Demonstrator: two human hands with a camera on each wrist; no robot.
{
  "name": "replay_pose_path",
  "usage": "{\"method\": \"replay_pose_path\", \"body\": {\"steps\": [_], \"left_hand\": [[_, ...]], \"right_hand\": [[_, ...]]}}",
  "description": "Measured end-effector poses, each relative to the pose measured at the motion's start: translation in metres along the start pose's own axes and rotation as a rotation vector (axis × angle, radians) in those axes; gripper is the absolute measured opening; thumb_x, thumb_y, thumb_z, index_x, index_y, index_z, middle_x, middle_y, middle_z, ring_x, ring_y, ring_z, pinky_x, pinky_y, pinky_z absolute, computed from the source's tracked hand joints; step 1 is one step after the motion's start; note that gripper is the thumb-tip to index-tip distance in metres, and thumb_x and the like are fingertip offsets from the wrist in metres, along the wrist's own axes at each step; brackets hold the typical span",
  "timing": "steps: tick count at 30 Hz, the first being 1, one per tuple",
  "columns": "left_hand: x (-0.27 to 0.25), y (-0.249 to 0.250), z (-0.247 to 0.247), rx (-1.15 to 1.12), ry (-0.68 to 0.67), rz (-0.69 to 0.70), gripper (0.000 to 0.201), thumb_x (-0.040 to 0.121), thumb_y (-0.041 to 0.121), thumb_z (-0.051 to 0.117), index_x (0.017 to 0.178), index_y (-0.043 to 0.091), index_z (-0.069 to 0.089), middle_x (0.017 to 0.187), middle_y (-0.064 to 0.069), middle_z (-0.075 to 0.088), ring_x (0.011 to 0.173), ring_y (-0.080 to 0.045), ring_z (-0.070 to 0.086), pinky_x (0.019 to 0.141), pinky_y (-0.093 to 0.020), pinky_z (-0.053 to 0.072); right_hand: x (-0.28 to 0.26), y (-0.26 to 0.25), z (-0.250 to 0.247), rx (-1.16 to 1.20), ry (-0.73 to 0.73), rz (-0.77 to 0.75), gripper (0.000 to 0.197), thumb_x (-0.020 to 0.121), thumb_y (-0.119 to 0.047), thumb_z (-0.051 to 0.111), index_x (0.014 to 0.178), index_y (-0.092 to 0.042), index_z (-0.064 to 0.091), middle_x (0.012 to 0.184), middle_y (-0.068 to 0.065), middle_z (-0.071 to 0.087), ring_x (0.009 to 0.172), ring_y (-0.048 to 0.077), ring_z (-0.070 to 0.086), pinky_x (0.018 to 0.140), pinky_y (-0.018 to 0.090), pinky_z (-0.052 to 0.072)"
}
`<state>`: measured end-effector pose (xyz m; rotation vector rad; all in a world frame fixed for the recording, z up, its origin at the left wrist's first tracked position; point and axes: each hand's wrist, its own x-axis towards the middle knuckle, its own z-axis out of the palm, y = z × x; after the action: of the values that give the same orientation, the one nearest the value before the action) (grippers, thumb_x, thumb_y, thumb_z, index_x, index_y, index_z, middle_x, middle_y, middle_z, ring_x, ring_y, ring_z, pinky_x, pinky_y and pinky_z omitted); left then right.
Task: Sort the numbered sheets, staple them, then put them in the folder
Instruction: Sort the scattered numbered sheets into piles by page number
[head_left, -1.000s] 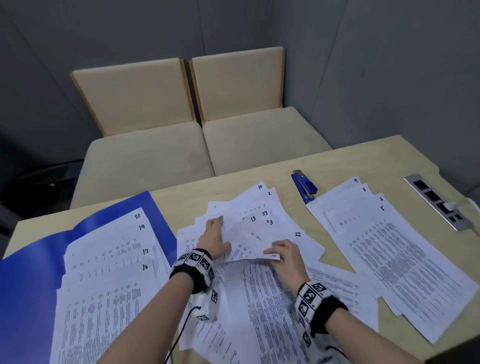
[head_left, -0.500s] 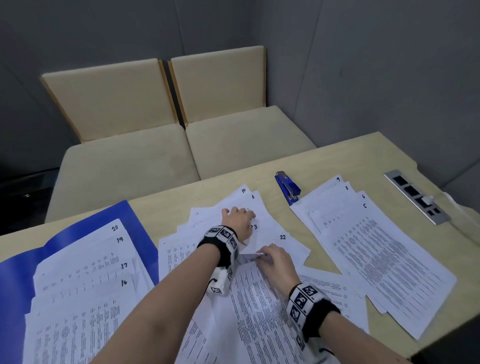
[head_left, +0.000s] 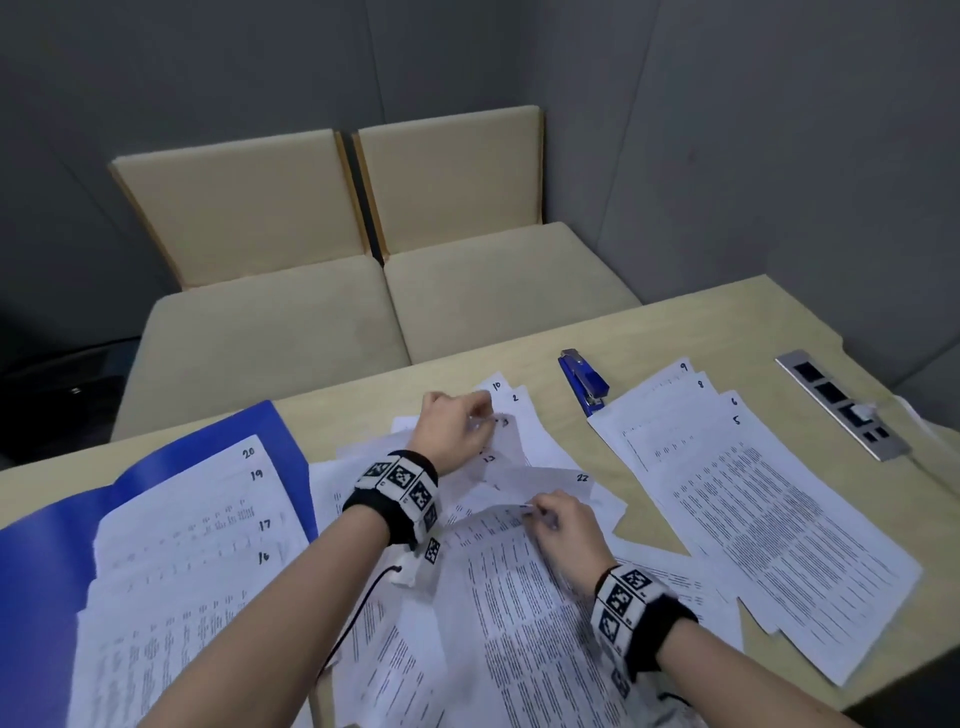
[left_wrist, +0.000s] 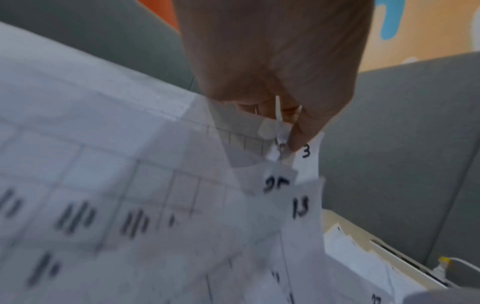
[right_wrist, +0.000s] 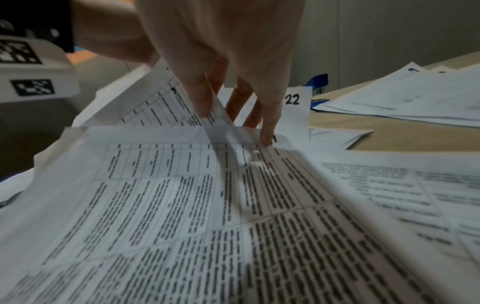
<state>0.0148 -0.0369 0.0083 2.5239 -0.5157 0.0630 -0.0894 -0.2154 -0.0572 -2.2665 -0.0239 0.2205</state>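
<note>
Numbered printed sheets lie in three spreads on the table. A loose middle heap (head_left: 519, 457) shows 10, 2, 13 and 22. My left hand (head_left: 457, 426) reaches into its far part and pinches the corner of a sheet (left_wrist: 279, 144) near the numbers 3, 25 and 13. My right hand (head_left: 561, 525) pinches the top edge of a printed sheet (right_wrist: 221, 121) beside sheet 22 (right_wrist: 293, 99). Sheets 20, 19, 17 and 16 (head_left: 208, 519) lie on the open blue folder (head_left: 47, 561) at left. Sheets 9, 8, 6 and 5 (head_left: 753, 493) lie at right. The blue stapler (head_left: 584, 382) sits behind them.
A silver power-socket strip (head_left: 841, 405) with a white plug is set in the table at far right. Two beige chairs (head_left: 363, 291) stand against the table's far edge. Bare tabletop (head_left: 701, 322) shows beyond the sheets. Grey walls close the corner.
My left hand has moved away from me and to the right, from the heap's left part to its far corners. My right hand has stayed at the same sheet edge.
</note>
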Motion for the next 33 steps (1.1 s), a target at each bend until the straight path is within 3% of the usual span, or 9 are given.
{"method": "replay_pose_path", "body": {"steps": [7,9,15,17,19,22,25,29,33], "left_hand": [[-0.014,0.019,-0.083,0.196,0.335,0.165,0.030,0.093,0.034,0.031,0.102,0.014,0.051,0.073,-0.006,0.067,0.057,-0.027,0.060,0.054,-0.034,0.049],[-0.017,0.024,-0.111,0.210,0.429,0.181,0.030,0.094,0.031,0.035,0.103,0.012,0.057,0.077,-0.005,0.068,0.058,-0.021,0.060,0.053,-0.032,0.051],[-0.025,0.060,-0.210,0.183,0.740,0.261,0.023,0.096,0.020,0.045,0.096,0.004,0.062,0.083,-0.009,0.068,0.071,-0.025,0.062,0.061,-0.034,0.045],[-0.032,0.074,-0.247,0.095,0.795,0.310,0.020,0.096,0.021,0.046,0.093,0.008,0.061,0.080,-0.001,0.066,0.070,-0.014,0.060,0.067,-0.031,0.047],[-0.040,0.083,-0.282,0.028,0.809,0.308,0.013,0.096,0.025,0.047,0.086,0.028,0.055,0.074,0.019,0.057,0.067,0.003,0.049,0.066,-0.020,0.040],[-0.053,0.092,-0.318,-0.066,0.827,0.254,0.020,0.095,0.029,0.047,0.076,0.034,0.046,0.066,0.030,0.054,0.068,0.009,0.047,0.064,-0.018,0.039],[-0.066,0.095,-0.330,-0.098,0.686,0.236,0.017,0.095,0.031,0.051,0.078,0.032,0.050,0.067,0.026,0.060,0.067,0.012,0.052,0.062,-0.017,0.045],[-0.065,0.099,-0.301,0.025,0.175,0.239,0.020,0.090,0.033,0.058,0.086,0.015,0.064,0.082,-0.015,0.066,0.074,-0.009,0.053,0.068,-0.038,0.048],[-0.048,0.099,-0.224,0.068,-0.114,0.220,0.019,0.088,0.032,0.064,0.080,0.015,0.066,0.072,0.005,0.061,0.069,-0.006,0.054,0.066,-0.029,0.045]], "right_hand": [[0.006,-0.017,-0.015,0.086,0.029,0.085,0.021,0.087,-0.018,0.061,0.067,-0.020,0.056,0.068,-0.003,0.062,0.074,0.020,0.059,0.069,0.027,0.045],[0.012,-0.028,-0.021,0.146,0.033,0.087,0.014,0.086,-0.018,0.063,0.073,-0.015,0.061,0.071,0.002,0.064,0.074,0.021,0.060,0.071,0.032,0.047],[0.030,-0.065,-0.051,0.385,0.160,0.047,0.007,0.093,-0.015,0.055,0.089,-0.012,0.060,0.074,-0.002,0.063,0.061,0.001,0.059,0.060,0.015,0.046],[0.042,-0.070,-0.060,0.419,0.231,0.091,0.010,0.096,-0.016,0.049,0.092,-0.009,0.055,0.075,-0.002,0.058,0.066,0.006,0.056,0.060,0.019,0.044],[0.055,-0.069,-0.070,0.454,0.356,0.162,0.013,0.093,-0.017,0.047,0.095,-0.005,0.053,0.077,0.003,0.053,0.075,0.019,0.051,0.069,0.030,0.042],[0.066,-0.073,-0.089,0.566,0.519,0.231,0.024,0.091,-0.018,0.048,0.110,-0.004,0.052,0.078,0.004,0.050,0.071,0.020,0.046,0.067,0.035,0.040],[0.072,-0.084,-0.111,0.689,0.551,0.202,0.014,0.092,-0.020,0.048,0.103,-0.012,0.053,0.068,0.003,0.046,0.053,0.018,0.038,0.052,0.028,0.033],[0.064,-0.109,-0.130,0.813,0.467,0.102,0.013,0.094,-0.015,0.052,0.082,-0.022,0.053,0.081,0.007,0.061,0.061,0.018,0.053,0.053,0.024,0.041],[0.046,-0.127,-0.136,0.683,0.358,-0.038,0.007,0.092,-0.012,0.053,0.085,-0.014,0.055,0.072,0.003,0.060,0.048,0.005,0.052,0.043,0.019,0.037]]}}
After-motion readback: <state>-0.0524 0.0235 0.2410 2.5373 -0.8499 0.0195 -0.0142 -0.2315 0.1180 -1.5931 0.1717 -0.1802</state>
